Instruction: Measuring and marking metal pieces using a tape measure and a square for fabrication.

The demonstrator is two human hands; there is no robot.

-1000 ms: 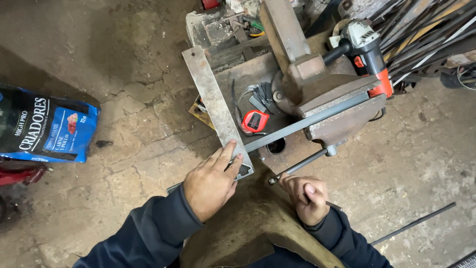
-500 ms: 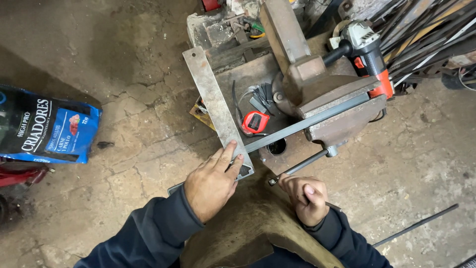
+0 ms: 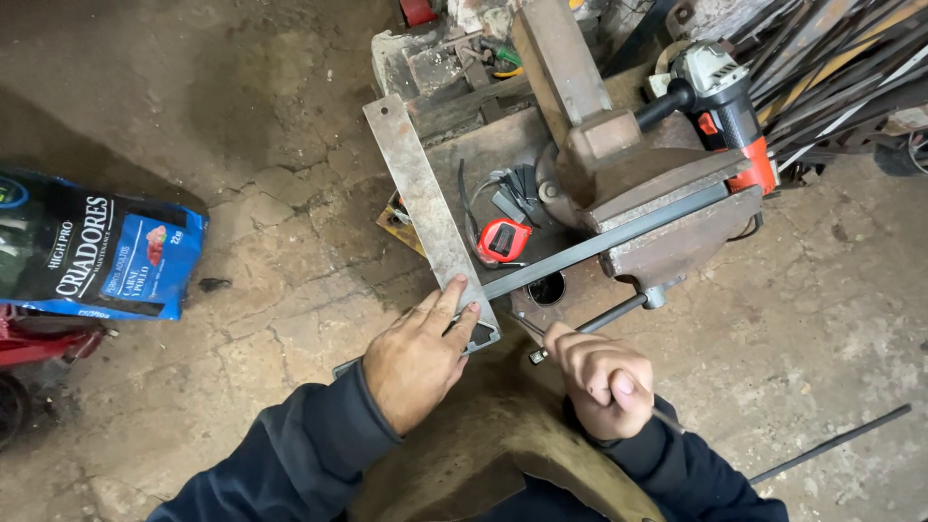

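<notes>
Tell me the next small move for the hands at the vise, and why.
Probably draw the scriber along the square's edge, across the bar. The left hand already presses the square flat against the bar clamped in the vise, and the right hand holds the thin tool with its tip beside that corner. Whether a line is already marked cannot be seen.

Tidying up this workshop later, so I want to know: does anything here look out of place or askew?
Yes. A blue printed bag lies flat on the cracked concrete floor, far from the bench. A thin dark metal rod also lies loose on the floor at right. The orange-and-grey angle grinder rests tilted against the rusty bench vise.
</notes>
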